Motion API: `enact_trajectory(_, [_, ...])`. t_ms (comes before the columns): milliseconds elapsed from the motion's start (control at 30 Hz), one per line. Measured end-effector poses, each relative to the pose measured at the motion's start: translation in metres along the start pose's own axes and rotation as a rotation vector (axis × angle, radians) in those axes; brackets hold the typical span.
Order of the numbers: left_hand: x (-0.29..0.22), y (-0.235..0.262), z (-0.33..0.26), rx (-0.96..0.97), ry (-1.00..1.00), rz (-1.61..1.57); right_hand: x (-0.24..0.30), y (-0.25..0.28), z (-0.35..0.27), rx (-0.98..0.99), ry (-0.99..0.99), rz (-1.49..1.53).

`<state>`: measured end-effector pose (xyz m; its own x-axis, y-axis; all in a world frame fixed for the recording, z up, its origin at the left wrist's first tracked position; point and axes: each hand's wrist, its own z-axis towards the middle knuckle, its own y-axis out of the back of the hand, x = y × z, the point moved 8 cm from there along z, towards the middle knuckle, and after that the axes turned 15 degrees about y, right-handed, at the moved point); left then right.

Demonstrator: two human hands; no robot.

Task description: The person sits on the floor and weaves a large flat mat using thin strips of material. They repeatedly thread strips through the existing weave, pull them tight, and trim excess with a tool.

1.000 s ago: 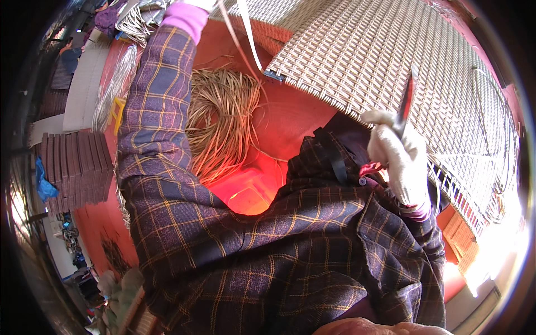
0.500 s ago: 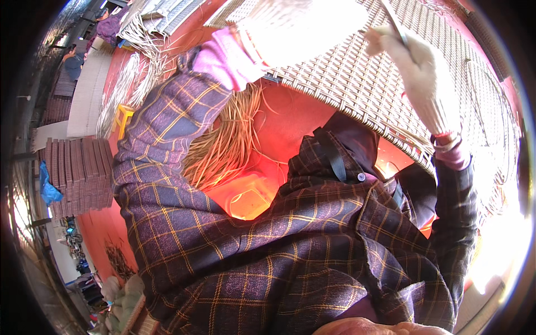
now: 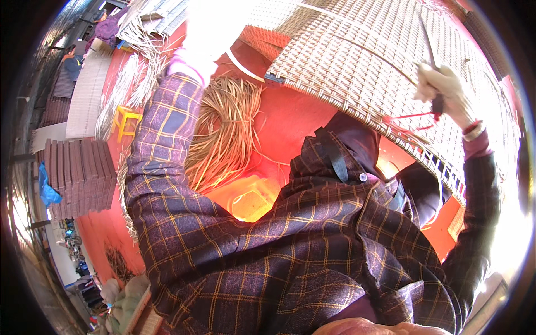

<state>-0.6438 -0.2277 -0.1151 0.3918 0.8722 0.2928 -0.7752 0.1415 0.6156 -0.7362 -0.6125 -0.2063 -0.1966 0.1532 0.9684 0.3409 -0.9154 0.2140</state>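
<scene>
My right hand point(image 3: 446, 92), in a white glove, is shut on a thin tool point(image 3: 429, 47) with a metal blade pointing up and a dark red handle. It rests against the large woven cane panel point(image 3: 357, 61) that slopes across the top right. A red strand point(image 3: 407, 117) runs left from the handle along the panel's lower edge. My left hand point(image 3: 209, 28), also in a white glove, is raised at the top by the panel's left end. Glare washes it out, so its grip is unclear. Both plaid sleeves fill the middle of the view.
A bundle of loose cane strands point(image 3: 223, 134) lies on the red floor, above an orange plastic stool point(image 3: 245, 198). A small yellow stool point(image 3: 125, 117), a stack of brown panels point(image 3: 78, 173) and more woven mats point(image 3: 84, 95) are to the left. Two seated people point(image 3: 72, 61) are far off.
My right hand rose with the tool from the panel's lower edge onto its face, then shifted right. My left arm swung in toward the panel and back a little.
</scene>
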Motion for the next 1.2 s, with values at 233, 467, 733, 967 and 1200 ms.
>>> enact_trajectory(233, [0.16,-0.092,-0.097,-0.048,0.213,0.11,-0.025,0.17,-0.115,-0.202,-0.348,-0.512])
enact_trajectory(467, [0.168,-0.088,-0.097,0.13,0.497,-0.06,-0.031,0.169,-0.12,-0.5,-0.285,-0.489])
enact_trajectory(733, [-0.125,0.048,0.007,0.211,-0.105,-0.698,0.038,-0.076,0.016,-0.12,-0.017,-0.27])
enact_trajectory(967, [-0.127,0.034,-0.025,0.348,-0.413,-0.662,0.057,-0.086,0.009,0.048,-0.021,-0.356])
enact_trajectory(1200, [0.049,-0.056,-0.054,0.372,-0.151,-0.068,0.009,0.036,-0.04,-0.189,-0.161,-0.623])
